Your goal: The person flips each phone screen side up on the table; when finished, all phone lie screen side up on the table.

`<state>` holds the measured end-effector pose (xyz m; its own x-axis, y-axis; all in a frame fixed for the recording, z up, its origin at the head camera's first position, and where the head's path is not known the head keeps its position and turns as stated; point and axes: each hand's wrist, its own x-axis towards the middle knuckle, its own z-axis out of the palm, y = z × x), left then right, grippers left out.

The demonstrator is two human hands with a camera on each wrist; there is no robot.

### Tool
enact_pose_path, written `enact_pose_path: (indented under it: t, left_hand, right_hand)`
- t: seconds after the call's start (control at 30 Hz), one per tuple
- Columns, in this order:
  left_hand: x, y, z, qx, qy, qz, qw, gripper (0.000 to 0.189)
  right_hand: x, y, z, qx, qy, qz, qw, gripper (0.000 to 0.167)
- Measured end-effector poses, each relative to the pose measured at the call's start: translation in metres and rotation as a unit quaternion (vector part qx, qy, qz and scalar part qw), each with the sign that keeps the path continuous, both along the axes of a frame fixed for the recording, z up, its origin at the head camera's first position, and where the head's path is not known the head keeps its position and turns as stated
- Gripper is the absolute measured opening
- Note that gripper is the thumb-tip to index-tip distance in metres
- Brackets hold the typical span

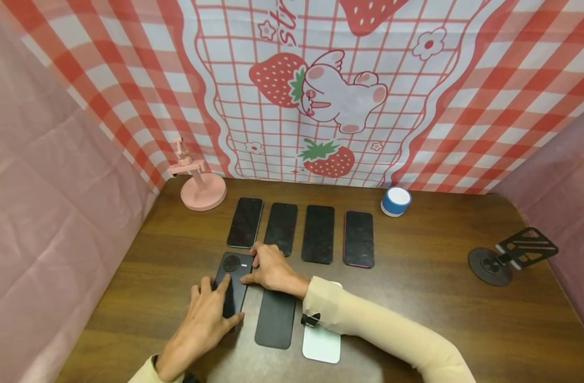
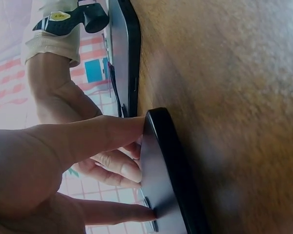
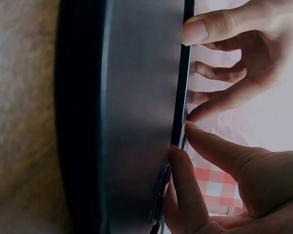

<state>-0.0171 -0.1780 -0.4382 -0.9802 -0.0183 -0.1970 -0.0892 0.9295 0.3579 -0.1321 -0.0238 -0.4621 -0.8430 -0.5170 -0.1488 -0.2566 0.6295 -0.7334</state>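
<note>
A dark phone point(image 1: 233, 298) lies back up on the table, its round camera bump near the far end. Across its near half my left hand point(image 1: 201, 314) holds it, thumb at the right edge and fingers over the back and left side. My right hand point(image 1: 275, 268) holds the far right corner, thumb on the side edge and index finger by the top. In the left wrist view the left index finger touches the back of this phone point(image 2: 158, 170) by the camera bump. A grey phone point(image 1: 275, 324) lies under my right wrist, its far part hidden.
A white phone point(image 1: 322, 343) lies partly under the right sleeve. Behind stand several dark phones in a row, among them one at the left point(image 1: 245, 222). A pink stand point(image 1: 203, 191), a blue and white round item point(image 1: 395, 201) and a black folding stand point(image 1: 490, 266) surround them.
</note>
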Motion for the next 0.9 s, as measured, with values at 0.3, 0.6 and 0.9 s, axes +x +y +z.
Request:
enact_pose_path:
  t: [0.3, 0.6, 0.9]
  left_hand:
    - [0.001, 0.001, -0.001, 0.004, 0.007, 0.001, 1.0, 0.092]
    - [0.001, -0.001, 0.004, 0.028, 0.005, -0.01, 0.9995, 0.087]
    - [0.001, -0.006, 0.011, 0.049, -0.03, -0.01, 0.9983, 0.082]
  right_hand:
    - [0.0, -0.001, -0.002, -0.004, -0.005, -0.002, 1.0, 0.061]
    - [0.0, 0.004, -0.001, -0.033, -0.005, -0.009, 0.9994, 0.06]
    - [-0.001, 0.007, 0.0, -0.105, -0.058, -0.04, 0.992, 0.056]
